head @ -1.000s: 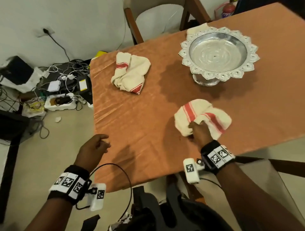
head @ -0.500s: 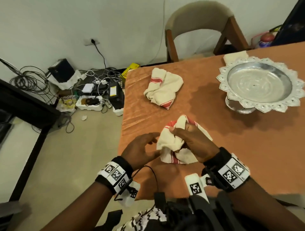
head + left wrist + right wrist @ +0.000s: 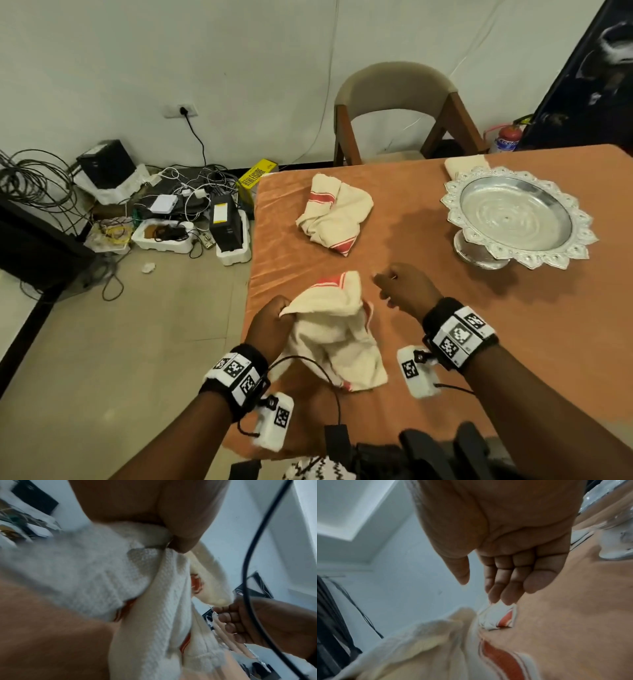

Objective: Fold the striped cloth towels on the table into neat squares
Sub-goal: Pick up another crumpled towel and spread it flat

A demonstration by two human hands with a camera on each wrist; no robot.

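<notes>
A crumpled cream towel with red stripes (image 3: 337, 339) lies near the front left corner of the orange table (image 3: 445, 342). My left hand (image 3: 283, 313) grips its left edge in a fist and holds that edge up; the left wrist view shows the towel (image 3: 154, 601) bunched under that hand (image 3: 171, 540). My right hand (image 3: 385, 286) hovers just right of the towel with relaxed fingers, holding nothing. In the right wrist view this hand (image 3: 479, 591) is open above the towel (image 3: 428, 649). A second crumpled striped towel (image 3: 334, 212) lies farther back.
A silver pedestal tray (image 3: 486, 240) stands at the right, with a folded cream cloth (image 3: 466, 164) behind it. A chair (image 3: 394, 85) stands beyond the table. The table's left edge drops to a floor with cables and boxes (image 3: 178, 212).
My right hand has let go of the near towel and drawn off to the right. My left hand has taken hold of the towel's left edge, and the towel has spread open.
</notes>
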